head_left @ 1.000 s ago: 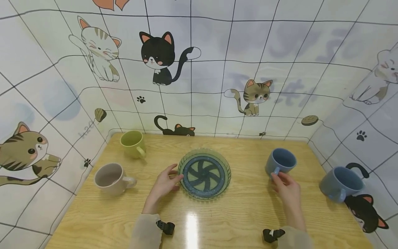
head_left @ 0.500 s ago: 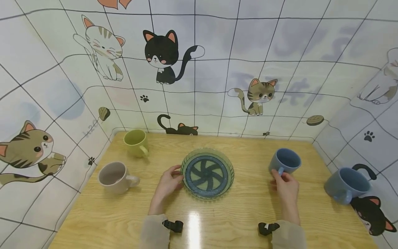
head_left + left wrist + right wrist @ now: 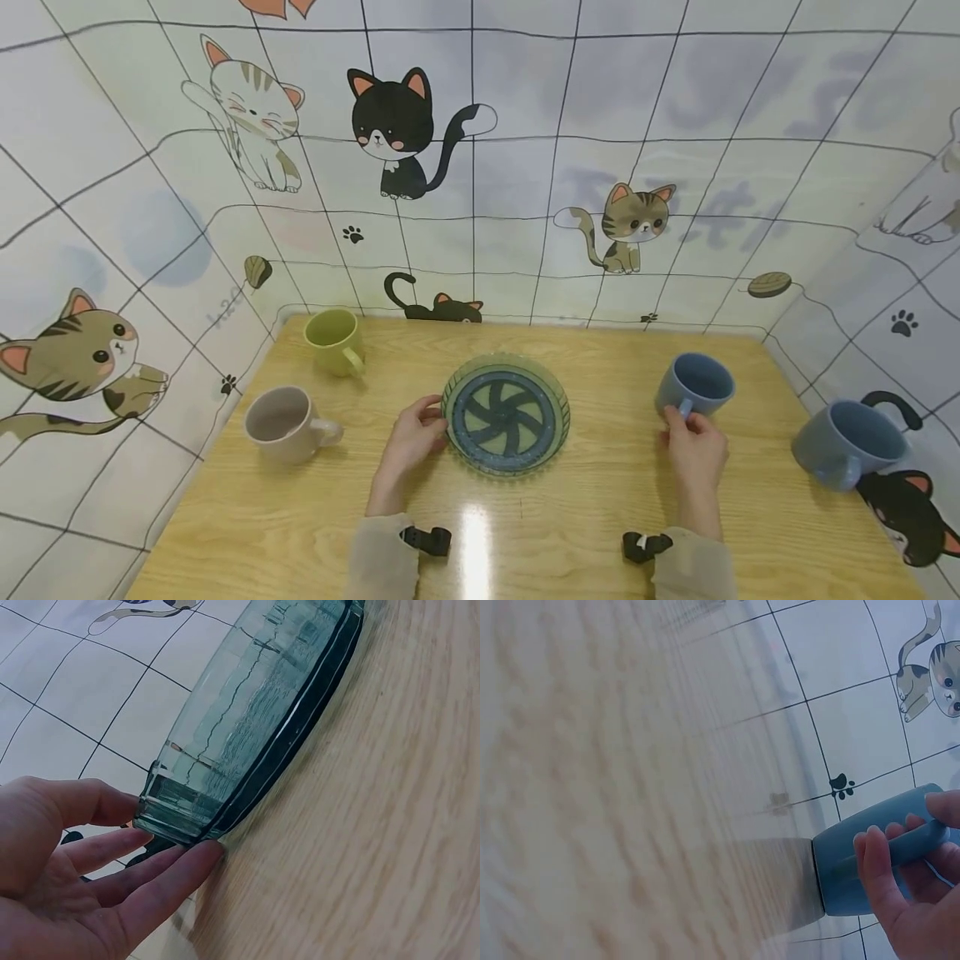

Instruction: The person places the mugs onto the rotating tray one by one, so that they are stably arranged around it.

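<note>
My left hand point(image 3: 413, 438) grips the left edge of a round greenish glass plate point(image 3: 505, 414) with a dark swirl pattern. In the left wrist view, one digit meets the rim of the plate point(image 3: 247, 712), and the fingertips point(image 3: 212, 853) reach its lower edge beside the tabletop. Over on the right, my right hand point(image 3: 694, 458) pinches the handle of a small blue mug point(image 3: 701, 381). The right wrist view has thumb and fingers around that mug handle point(image 3: 919, 842), with the mug's base close to the wood.
A larger blue mug point(image 3: 851, 442) stands at the far right. To the left are a green mug point(image 3: 333, 337) and a pale pinkish-grey mug point(image 3: 281, 429). A wall covering with cats and grid lines point(image 3: 517, 183) surrounds the wooden table point(image 3: 570, 517).
The left fingers and thumb have closed in on the plate's rim. The right fingers have drawn tighter on the small blue mug's handle. The whole head view has shifted slightly.
</note>
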`<state>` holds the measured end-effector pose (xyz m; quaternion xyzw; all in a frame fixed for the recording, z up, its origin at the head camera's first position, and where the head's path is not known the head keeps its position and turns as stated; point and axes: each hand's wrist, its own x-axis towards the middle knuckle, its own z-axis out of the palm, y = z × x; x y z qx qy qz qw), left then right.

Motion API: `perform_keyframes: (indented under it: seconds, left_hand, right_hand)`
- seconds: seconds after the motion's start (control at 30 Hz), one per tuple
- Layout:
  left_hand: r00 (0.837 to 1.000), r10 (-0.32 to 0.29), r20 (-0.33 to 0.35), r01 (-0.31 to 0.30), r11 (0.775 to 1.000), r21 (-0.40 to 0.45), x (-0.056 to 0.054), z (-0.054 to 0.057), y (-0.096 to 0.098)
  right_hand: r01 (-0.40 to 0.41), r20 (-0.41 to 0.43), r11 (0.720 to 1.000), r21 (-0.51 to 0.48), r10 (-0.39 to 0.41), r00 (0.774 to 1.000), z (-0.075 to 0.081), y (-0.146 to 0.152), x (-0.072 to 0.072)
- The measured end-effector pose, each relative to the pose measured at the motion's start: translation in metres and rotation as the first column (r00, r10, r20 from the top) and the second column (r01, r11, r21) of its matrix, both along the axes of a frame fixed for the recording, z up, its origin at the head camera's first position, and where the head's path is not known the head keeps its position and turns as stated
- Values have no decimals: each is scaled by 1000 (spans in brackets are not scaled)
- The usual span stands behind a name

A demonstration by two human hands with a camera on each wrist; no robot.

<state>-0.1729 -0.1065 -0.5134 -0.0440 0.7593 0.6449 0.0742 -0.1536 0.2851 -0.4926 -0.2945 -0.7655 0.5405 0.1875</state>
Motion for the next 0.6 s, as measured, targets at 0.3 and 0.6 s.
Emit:
perform_keyframes:
  seconds: [0.3, 0.6]
  left_hand:
    - [1000, -2, -17, 2, 1000, -19, 0, -1, 1]
    - [1000, 0, -27, 0, 1000, -21, 1, -1, 1]
  right_hand:
    - [-4, 84, 998, 66, -2, 996, 0, 11, 1]
    - [-79, 84, 984, 159, 66, 994, 5, 15, 3]
